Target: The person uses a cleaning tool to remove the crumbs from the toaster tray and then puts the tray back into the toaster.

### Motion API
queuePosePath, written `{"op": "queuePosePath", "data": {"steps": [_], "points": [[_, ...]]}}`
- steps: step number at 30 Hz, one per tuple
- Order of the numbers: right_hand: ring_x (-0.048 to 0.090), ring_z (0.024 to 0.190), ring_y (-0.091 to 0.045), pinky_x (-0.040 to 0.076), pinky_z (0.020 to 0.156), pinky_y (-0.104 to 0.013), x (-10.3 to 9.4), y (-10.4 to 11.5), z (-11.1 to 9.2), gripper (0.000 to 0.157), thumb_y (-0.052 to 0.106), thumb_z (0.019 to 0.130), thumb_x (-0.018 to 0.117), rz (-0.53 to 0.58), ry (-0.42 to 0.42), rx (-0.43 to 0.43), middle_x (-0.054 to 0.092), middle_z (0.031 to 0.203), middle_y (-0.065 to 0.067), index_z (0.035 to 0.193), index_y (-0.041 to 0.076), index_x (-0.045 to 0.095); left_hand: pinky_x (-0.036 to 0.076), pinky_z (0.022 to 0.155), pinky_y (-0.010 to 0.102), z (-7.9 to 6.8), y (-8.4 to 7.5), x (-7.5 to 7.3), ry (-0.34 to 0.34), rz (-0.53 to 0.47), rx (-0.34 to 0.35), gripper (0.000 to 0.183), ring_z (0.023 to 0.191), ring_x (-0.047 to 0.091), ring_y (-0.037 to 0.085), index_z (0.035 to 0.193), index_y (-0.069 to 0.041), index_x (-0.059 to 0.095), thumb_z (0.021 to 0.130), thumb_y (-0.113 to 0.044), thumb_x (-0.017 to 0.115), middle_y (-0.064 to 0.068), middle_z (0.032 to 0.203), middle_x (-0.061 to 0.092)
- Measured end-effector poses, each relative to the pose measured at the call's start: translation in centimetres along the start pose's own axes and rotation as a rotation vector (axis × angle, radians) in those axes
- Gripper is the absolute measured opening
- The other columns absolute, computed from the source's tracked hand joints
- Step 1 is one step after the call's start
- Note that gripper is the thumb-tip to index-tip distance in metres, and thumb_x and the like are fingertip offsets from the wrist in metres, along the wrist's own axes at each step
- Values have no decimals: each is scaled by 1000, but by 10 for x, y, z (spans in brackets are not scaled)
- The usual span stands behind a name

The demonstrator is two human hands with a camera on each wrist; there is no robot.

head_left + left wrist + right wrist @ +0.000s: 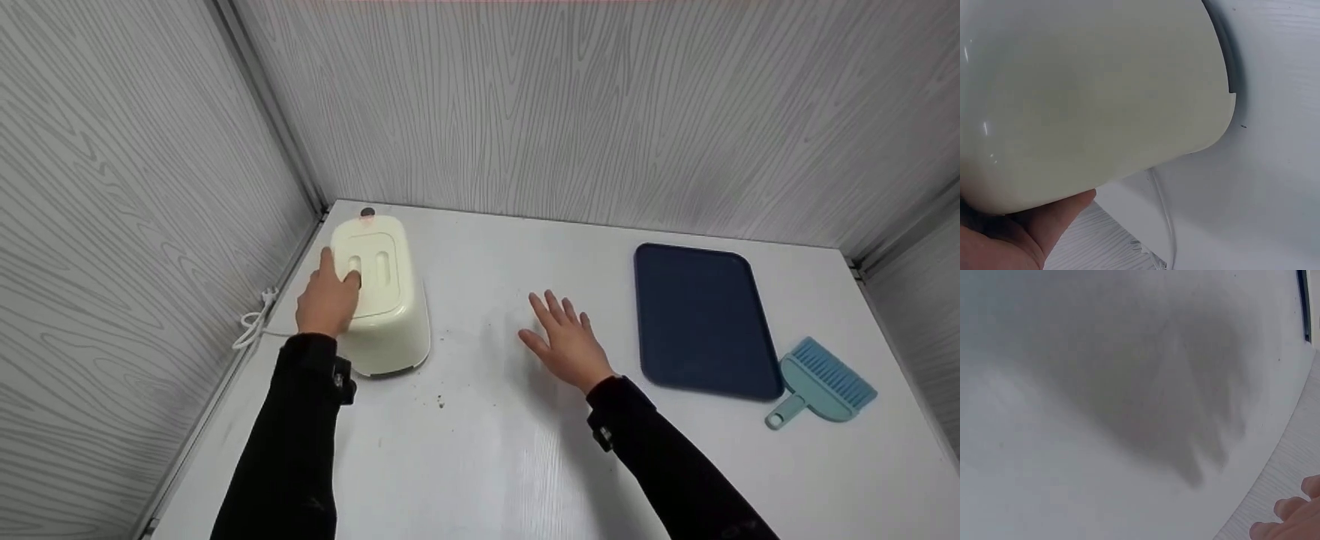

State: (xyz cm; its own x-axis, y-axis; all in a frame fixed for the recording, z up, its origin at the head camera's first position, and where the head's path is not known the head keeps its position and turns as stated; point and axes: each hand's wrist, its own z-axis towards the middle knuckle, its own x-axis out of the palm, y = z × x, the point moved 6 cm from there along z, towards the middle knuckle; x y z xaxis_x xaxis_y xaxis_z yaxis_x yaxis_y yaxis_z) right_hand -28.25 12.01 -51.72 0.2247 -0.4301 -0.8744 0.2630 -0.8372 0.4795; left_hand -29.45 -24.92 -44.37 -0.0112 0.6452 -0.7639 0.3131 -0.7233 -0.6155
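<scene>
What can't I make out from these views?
Where the cord attaches: left wrist view, hidden behind the cream appliance.
Part of the left hand: left wrist view, behind the appliance.
Most of the right hand: right wrist view, cut off by the lower right corner.
Dark specks on the table: head view, too small to identify.

Left hand (327, 301) gripping, right hand (570, 349) spread

The person's left hand grips the left edge of the cream toaster (390, 334), thumb (350, 282) over its top, the sleeved left arm (289, 442) stretched toward it. Well apart, right of the toaster, the right hand hovers palm down, fingers (541, 312) fanned, the sleeved right arm (667, 457) slanting in.
</scene>
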Motion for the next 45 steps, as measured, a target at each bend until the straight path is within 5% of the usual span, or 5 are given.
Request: {"op": "queuePosePath", "data": {"steps": [15,20,27,35,45], "points": [[15,158,-33,14,128,-51,31,39,9,78,52,107,49,220,45,-74,18,172,-10,167,15,15,40,112,55,3,-12,22,-5,-75,-14,86,137,48,46,165,-9,-11,104,-41,41,29,157,41],[18,158,-27,18,127,-45,40,56,14,79,51,107,50,366,87,-73,16,172,-6,167,17,11,51,87,46,-1,-13,26,-1,-111,-31,87,115,59,42,165,-13,-13,103,-43,41,28,149,50],[21,156,-25,21,127,-45,49,78,21,81,52,106,51,485,120,-40,18,171,-5,168,23,8,49,60,32,-6,-15,32,1,-138,-49,88,86,61,32,164,-17,-13,103,-45,43,26,129,61],[19,157,-24,20,127,-45,57,94,21,86,56,104,52,561,157,-31,16,172,-3,167,22,4,51,59,33,-10,-23,40,2,-143,-8,86,101,60,41,163,-14,-15,104,-45,40,23,159,37],[22,156,-25,22,126,-44,54,92,16,86,53,105,52,598,154,-63,14,172,-2,167,17,5,54,57,33,-16,-27,44,20,-162,-5,85,112,57,47,162,-15,-17,105,-44,39,24,163,27]]}}
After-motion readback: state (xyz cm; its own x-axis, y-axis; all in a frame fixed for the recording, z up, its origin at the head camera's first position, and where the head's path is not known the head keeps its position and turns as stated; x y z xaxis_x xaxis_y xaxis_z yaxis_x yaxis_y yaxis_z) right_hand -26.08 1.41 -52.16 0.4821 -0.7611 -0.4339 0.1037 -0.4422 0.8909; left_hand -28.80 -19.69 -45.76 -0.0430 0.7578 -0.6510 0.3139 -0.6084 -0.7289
